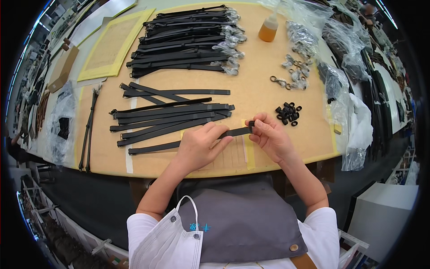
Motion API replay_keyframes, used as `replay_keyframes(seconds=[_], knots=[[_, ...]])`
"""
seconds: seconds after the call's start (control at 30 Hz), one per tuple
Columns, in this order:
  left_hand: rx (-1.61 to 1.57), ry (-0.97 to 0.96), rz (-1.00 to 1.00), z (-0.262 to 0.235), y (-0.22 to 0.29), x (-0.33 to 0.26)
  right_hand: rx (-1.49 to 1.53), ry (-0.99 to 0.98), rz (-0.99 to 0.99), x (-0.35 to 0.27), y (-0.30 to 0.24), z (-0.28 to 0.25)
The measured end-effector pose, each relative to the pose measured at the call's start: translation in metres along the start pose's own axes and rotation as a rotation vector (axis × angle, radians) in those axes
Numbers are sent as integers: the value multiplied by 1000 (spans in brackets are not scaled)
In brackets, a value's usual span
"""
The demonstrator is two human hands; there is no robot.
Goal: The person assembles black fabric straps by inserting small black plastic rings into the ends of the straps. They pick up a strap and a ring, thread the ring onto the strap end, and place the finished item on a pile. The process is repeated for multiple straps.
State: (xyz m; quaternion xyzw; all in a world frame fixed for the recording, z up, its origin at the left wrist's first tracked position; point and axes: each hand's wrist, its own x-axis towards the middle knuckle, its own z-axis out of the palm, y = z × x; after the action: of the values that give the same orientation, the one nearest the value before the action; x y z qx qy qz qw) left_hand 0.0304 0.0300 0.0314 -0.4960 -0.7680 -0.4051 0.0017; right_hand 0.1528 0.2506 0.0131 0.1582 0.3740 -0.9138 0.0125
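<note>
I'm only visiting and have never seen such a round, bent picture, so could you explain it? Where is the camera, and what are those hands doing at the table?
There is no robot here, just a person working with two bare hands. This single picture comes from a wide fisheye camera worn on the person's head and looking down, which is why straight edges curve near the rim.

The left hand holds a black strap, and the right hand pinches its end, where a small black loop shows.

On the tan table lie loose black straps, a large group of straps with plastic-wrapped ends, a pile of small black rings, metal clasps and a bottle of amber liquid.
</note>
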Motion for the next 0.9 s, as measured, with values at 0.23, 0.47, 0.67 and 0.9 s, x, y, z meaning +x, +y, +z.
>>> replay_keyframes(seconds=[0.23, 0.47, 0.67, 0.9], knots=[[32, 67, 18, 4, -1, -1, 85, 116, -85, -5, 17, 5], [46, 119, 51, 2, -2, 0, 78, 165, -143, -3, 23, 8], [50, 134, 35, 5, -3, 0, 13, 176, -120, -5, 24, 19], [58, 114, 36, 4, -2, 0, -136, 169, -109, -8, 26, 24]])
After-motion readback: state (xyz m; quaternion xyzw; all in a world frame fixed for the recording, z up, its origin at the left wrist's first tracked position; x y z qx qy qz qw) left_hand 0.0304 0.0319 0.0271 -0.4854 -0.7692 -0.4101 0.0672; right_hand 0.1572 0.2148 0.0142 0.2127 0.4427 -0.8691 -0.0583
